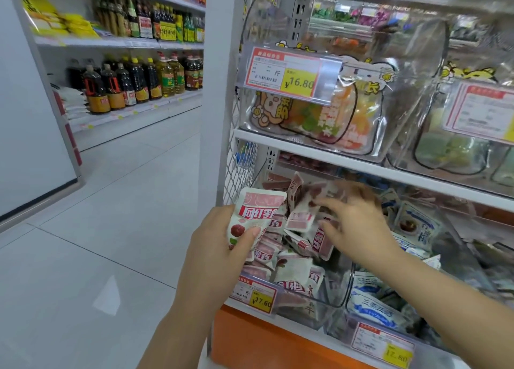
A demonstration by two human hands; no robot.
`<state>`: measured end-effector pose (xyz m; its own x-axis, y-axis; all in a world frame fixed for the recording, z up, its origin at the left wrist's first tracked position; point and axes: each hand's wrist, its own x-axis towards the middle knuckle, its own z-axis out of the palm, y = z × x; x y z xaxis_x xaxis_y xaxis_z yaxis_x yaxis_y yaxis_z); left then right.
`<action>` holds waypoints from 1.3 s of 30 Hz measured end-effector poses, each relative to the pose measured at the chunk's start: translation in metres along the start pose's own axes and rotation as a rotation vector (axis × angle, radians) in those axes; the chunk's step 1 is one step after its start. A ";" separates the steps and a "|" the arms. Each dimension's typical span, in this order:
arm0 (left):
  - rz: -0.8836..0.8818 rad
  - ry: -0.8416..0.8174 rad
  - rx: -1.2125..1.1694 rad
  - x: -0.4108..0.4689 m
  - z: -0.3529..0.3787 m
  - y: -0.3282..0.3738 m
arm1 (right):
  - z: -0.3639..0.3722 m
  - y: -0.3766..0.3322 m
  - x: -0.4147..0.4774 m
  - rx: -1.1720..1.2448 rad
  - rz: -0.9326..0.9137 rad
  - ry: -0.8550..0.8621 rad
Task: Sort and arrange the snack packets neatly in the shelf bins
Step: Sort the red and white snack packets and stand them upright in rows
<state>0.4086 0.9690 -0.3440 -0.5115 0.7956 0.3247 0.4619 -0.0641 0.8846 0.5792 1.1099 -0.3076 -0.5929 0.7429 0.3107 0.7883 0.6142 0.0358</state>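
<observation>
our left hand (219,246) grips one packet (257,210) clear of the bin (338,288), probably so the right hand (358,224), fingers (331,203) spread and seemingly empty, can level the pile (294,274).

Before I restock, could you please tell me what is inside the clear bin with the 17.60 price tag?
Jumbled red-and-white snack packets fill the clear bin; the right hand covers some, and lower layers are hidden.

White held packet (257,215), red banner, dark-red fruit print. Same white-and-red on the piled packets (300,221) at three o'clock of it. At four o'clock, blue-and-white packets (372,310). Red-bordered white price tag (286,74) with yellow patch at twelve. Orange shelf base (264,341) at six. Pale grey tiled floor (97,229) at nine. Dark bottles (130,85), yellow caps, at ten.
</observation>
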 end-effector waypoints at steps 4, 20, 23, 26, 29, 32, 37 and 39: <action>0.020 0.010 0.009 0.000 0.000 0.000 | -0.016 -0.023 -0.019 0.449 -0.208 -0.360; 0.004 0.024 0.028 -0.001 0.000 -0.001 | 0.033 -0.012 0.036 0.029 -0.255 -0.970; -0.001 0.023 0.033 -0.001 -0.003 -0.001 | 0.035 -0.017 0.034 -0.060 -0.335 -1.016; 0.003 0.026 0.054 -0.001 -0.004 -0.003 | 0.043 -0.022 0.026 -0.104 -0.481 -0.938; 0.007 0.023 0.058 -0.001 -0.004 -0.003 | 0.047 -0.021 0.022 -0.130 -0.549 -0.870; 0.004 0.015 0.051 0.000 -0.001 -0.001 | 0.044 -0.022 0.019 -0.141 -0.629 -0.778; 0.011 0.012 0.055 0.001 0.004 0.000 | 0.028 -0.019 0.021 -0.050 -0.672 -0.580; 0.014 0.019 0.040 0.001 0.005 0.002 | 0.021 -0.012 0.022 -0.021 -0.637 -0.513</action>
<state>0.4127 0.9726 -0.3434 -0.5186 0.7829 0.3436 0.4972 -0.0508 0.8661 0.5526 1.1245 -0.3209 -0.9258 0.2852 -0.2480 0.2743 0.9584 0.0783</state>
